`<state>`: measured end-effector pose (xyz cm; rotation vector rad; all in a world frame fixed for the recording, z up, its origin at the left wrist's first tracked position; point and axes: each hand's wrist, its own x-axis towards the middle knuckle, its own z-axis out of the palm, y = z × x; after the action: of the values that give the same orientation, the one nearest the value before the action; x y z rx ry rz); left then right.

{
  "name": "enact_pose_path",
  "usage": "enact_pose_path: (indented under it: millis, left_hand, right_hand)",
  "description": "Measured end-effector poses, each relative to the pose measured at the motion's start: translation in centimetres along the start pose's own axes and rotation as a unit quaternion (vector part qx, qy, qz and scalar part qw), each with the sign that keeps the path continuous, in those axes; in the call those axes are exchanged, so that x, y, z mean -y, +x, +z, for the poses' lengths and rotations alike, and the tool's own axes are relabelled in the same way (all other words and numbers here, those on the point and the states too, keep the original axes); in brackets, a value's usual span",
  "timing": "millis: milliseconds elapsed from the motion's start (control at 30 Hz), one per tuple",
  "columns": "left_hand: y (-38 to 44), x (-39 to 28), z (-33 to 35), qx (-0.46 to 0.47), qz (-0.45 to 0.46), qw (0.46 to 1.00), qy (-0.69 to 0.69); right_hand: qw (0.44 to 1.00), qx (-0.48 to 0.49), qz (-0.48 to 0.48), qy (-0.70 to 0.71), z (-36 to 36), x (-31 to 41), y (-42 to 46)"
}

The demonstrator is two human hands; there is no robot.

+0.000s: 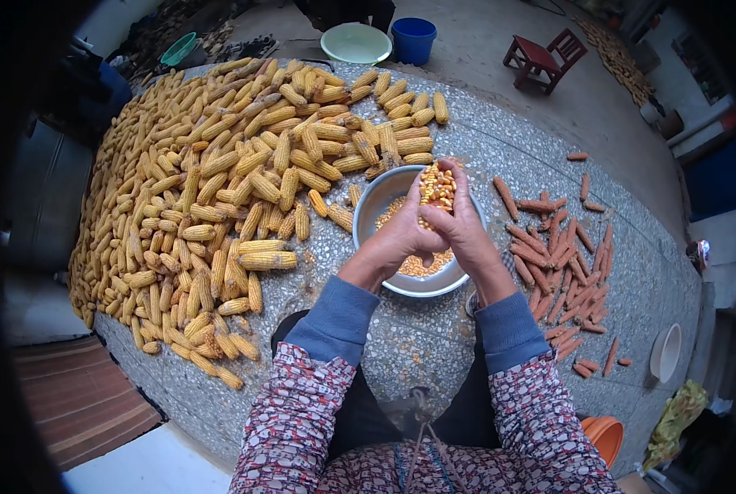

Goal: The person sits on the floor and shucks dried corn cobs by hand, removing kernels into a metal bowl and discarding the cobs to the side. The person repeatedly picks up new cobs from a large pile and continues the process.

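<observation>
Both of my hands are closed around a partly shelled ear of corn, raised over a metal bowl. My left hand grips it from the left, and my right hand wraps its right side. Loose-looking orange-yellow kernels show between the thumbs and fingers; the lower end of the ear is hidden by my hands. Shelled corn kernels cover the bottom of the bowl, which stands on the speckled terrazzo floor between my legs.
A large heap of unshelled corn ears spreads to the left. Stripped reddish cobs lie scattered right. Beyond are a pale green basin, a blue bucket and a red wooden chair. A white bowl sits far right.
</observation>
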<state>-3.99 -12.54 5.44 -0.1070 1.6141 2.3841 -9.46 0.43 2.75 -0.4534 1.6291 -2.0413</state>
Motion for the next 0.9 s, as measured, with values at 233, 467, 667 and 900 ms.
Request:
enact_pose_path:
  millis: [233,467,667,900]
  left_hand:
    - [-0.2,-0.5,-0.8,0.019,-0.014,0.998,-0.053]
    - [-0.6,-0.1,-0.8,0.042,-0.004,0.993,-0.114]
    - [-0.3,0.1,-0.7,0.030,-0.029,0.991,-0.131]
    - [-0.1,-0.1,-0.9,0.043,-0.028,0.987,-0.151]
  right_hand:
    - [0.997,0.017,-0.006,0.074,0.0,0.8,-0.3]
    - [0.996,0.025,-0.038,-0.070,-0.4,0.8,-0.3]
    - [0.995,-0.024,-0.058,-0.079,0.1,-0.1,0.0]
    - [0.999,0.015,-0.029,-0.010,-0.5,0.1,-0.1]
